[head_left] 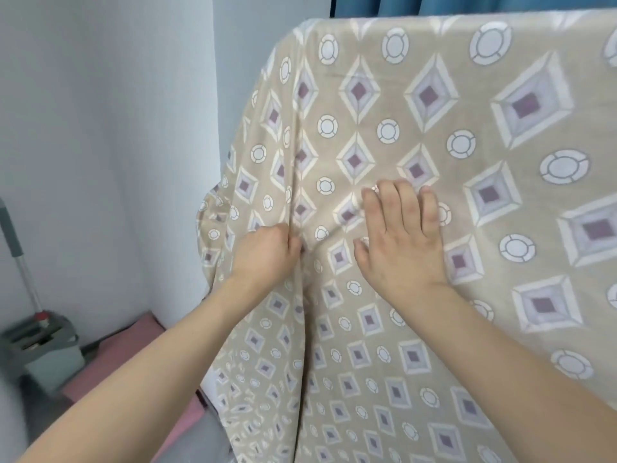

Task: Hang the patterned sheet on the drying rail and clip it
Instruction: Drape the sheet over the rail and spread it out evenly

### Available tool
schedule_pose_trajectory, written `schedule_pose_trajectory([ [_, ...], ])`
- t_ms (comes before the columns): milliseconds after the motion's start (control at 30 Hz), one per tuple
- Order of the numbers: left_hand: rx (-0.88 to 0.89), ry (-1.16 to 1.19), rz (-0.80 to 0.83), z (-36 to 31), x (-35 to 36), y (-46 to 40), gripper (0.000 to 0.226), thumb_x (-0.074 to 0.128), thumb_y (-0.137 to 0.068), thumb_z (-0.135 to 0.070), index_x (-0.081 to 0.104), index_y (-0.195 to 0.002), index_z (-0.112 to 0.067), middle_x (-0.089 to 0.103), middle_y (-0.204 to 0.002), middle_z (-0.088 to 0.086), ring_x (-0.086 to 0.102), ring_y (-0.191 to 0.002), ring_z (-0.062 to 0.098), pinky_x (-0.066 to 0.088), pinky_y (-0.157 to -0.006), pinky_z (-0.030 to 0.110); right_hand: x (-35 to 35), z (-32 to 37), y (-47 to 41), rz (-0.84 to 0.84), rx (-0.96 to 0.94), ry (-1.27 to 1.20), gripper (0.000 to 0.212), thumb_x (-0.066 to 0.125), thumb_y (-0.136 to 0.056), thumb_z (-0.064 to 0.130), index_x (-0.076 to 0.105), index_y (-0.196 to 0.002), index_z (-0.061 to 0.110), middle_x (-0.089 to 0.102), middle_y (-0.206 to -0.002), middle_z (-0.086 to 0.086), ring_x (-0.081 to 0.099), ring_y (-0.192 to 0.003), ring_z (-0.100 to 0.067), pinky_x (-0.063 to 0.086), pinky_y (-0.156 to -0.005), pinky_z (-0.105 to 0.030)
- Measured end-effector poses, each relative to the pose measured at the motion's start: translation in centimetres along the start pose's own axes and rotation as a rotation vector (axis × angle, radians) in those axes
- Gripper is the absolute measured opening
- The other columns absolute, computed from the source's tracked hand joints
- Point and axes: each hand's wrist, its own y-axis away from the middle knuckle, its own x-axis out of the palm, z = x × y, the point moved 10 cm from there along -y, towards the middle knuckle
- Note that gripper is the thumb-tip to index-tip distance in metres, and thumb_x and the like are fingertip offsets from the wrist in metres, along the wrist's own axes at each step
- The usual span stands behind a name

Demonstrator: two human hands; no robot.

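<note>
Far out to the left of both hands, a grey-handled mop with a metal shaft [23, 262] stands in a pale grey plastic bucket [50, 349] on the floor, beside a pink mat [133, 339] that lies along the foot of the smooth white wall [100, 128]. Up and to the right of the hands, teal curtain folds [377, 5] show above the cloth.

The beige cotton sheet printed with white-edged diamonds and white rings [434, 95] is draped over a high straight edge at the top of the view, which it hides completely, and falls in soft folds toward the floor. A long vertical crease runs down it to the left hand.

The left hand [267, 255] has its grip clenched on the sheet, fingers curled in and pinching that crease, so the fabric bunches into a ridge just above the knuckles. Just to its right, the right hand [400, 235] lies flat on the sheet, its grip released: fingers straight, slightly spread and pointing upward, palm pressing the cloth. The two hands are near each other but apart, with a narrow band of patterned fabric between them.
</note>
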Motion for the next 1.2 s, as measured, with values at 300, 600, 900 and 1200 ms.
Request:
schedule_pose_trajectory([
  [300,-0.002,-0.113,0.169,4.2,3.4,1.7,0.025,0.039,-0.091,-0.025,0.041,-0.069,-0.014,0.047,-0.071,0.004,0.045,-0.067,0.029,0.036,-0.06,0.033,1.4,4.3,2.2,0.051,-0.114,-0.009,0.075,0.06,-0.081,0.04,0.034,-0.144,0.009,0.033,-0.143,-0.013,0.025,-0.136,-0.034,0.006,-0.116,-0.05],
  [600,0.025,-0.301,0.794,3.6,3.7,1.4,0.019,0.037,-0.086,-0.014,0.049,-0.07,-0.015,0.063,-0.072,0.002,0.06,-0.058,0.02,0.046,-0.057,0.026,-6.5,1.4,-2.4,-0.197,-0.11,-0.181,0.054,0.05,-0.084,0.035,0.048,-0.134,0.014,0.039,-0.139,-0.009,0.035,-0.13,-0.03,0.019,-0.113,-0.047],
  [900,0.165,0.479,-0.446,-4.9,-21.0,-10.8,0.024,0.042,-0.093,-0.024,0.054,-0.113,-0.018,0.052,-0.113,0.0,0.044,-0.108,0.022,0.038,-0.093,0.037,-13.6,-8.5,-11.4,-0.174,0.126,-0.02,0.03,0.04,-0.093,0.028,0.058,-0.104,0.007,0.061,-0.097,-0.014,0.053,-0.085,-0.032,0.035,-0.087,-0.045],
  [1200,-0.016,1.17,-0.143,-4.0,-14.5,-17.1,0.019,0.045,-0.094,-0.012,0.054,-0.079,-0.018,0.056,-0.078,-0.005,0.052,-0.073,0.013,0.042,-0.067,0.025,-9.5,-13.8,-13.5,0.363,0.32,-0.344,0.032,0.033,-0.1,0.023,0.04,-0.069,0.017,0.041,-0.073,0.001,0.047,-0.081,-0.029,0.031,-0.067,-0.033],
])
